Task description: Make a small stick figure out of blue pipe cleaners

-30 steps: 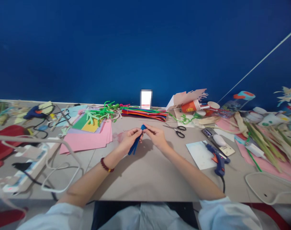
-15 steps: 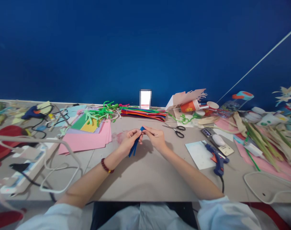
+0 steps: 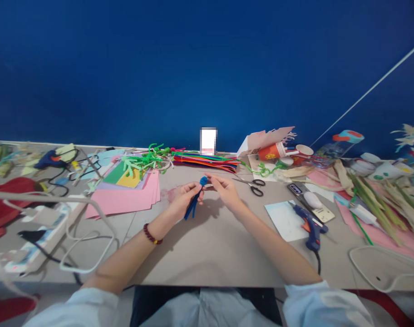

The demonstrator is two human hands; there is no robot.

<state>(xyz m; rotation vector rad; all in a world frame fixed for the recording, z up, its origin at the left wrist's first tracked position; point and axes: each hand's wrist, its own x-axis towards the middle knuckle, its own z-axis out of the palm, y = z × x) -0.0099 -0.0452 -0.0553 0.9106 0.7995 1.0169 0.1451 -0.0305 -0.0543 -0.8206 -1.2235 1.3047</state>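
Observation:
Pinched in my left hand (image 3: 187, 199) is a bundle of blue pipe cleaners (image 3: 190, 209). Its loose ends hang below the fingers, and a rounded blue top (image 3: 203, 180) sticks up above the thumb. My right hand (image 3: 225, 190) is just to the right of that top, its fingers apart. One fingertip reaches the top's edge; whether it touches cannot be made out. A stack of many-coloured pipe cleaners (image 3: 205, 163) lies behind both hands. Scissors (image 3: 254, 186) with black handles rest to the right.
A blue glue gun (image 3: 309, 225) lies at the right on a pale sheet (image 3: 282, 222), beside a phone (image 3: 295, 190). Pink paper (image 3: 121, 203) is at the left, near a power strip (image 3: 46, 240) with looping cables. Green pipe-cleaner pieces (image 3: 149, 159) and paper cups (image 3: 271, 151) stand at the back.
My right fingers have loosened from the blue bundle's top and moved slightly right. The rounded top now shows more fully, while my left hand keeps its hold.

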